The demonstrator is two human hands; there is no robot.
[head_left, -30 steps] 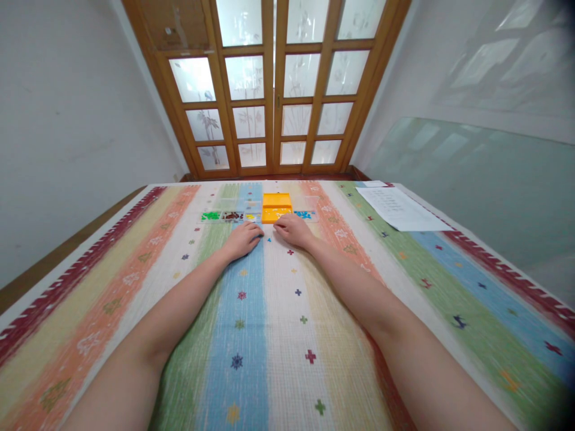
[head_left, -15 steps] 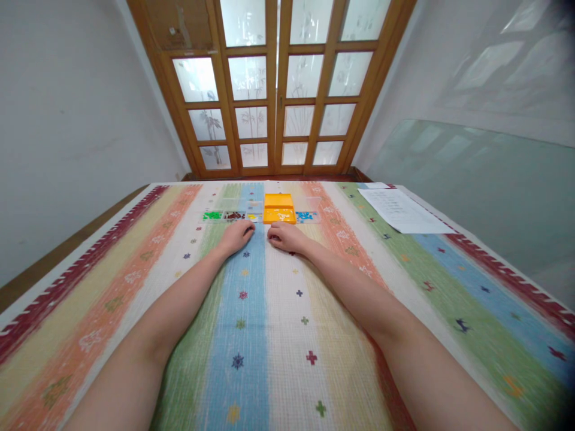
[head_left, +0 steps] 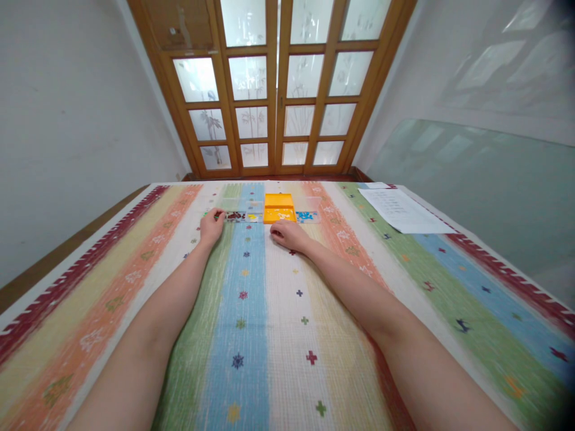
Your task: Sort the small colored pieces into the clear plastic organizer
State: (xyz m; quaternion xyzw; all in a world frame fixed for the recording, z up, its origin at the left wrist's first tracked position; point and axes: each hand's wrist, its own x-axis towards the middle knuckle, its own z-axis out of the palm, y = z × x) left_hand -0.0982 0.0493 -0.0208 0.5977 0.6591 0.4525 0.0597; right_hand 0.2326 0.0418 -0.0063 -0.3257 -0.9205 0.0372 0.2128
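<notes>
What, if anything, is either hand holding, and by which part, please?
That cannot be told: the left hand, by the brown pieces, and the right hand, by the yellow box, show no clear hold.

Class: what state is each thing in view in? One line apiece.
Orange box: open, pale pieces inside
Brown pieces: loose
Yellow pieces: loose
Blue pieces: loose
Green pieces: partly hidden by left hand
Left hand: bent
Right hand: curled
Paper: lying flat
Tablecloth: spread out
Doors: apparently shut
</notes>
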